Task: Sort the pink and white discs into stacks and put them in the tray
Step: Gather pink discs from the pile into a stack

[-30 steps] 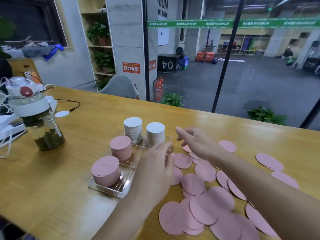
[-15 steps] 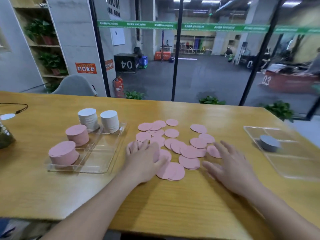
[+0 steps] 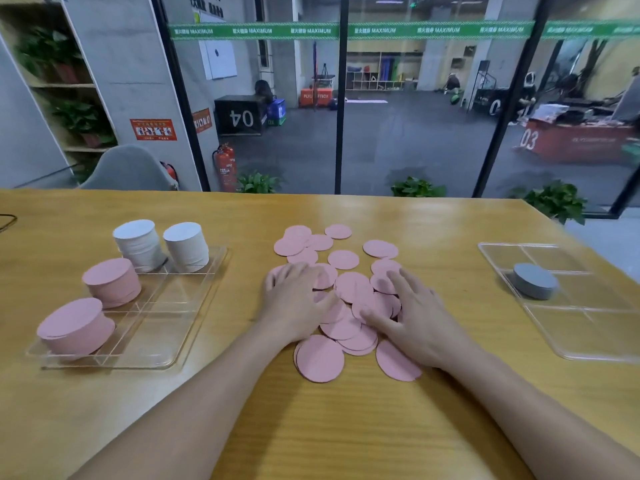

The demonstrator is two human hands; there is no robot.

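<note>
Pink discs [image 3: 341, 299] (thin, round) overlapping, scattered

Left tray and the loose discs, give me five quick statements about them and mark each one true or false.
1. The left tray holds two white stacks and two pink stacks. True.
2. Both hands lie on the loose pink discs. True: the left hand and right hand rest flat on the pile.
3. The loose discs on the table include white ones. False: all that show are pink.
4. The right tray holds a pink stack. False: it holds one grey stack.
5. The left hand lifts a stack. False: it rests on the pile.
</note>
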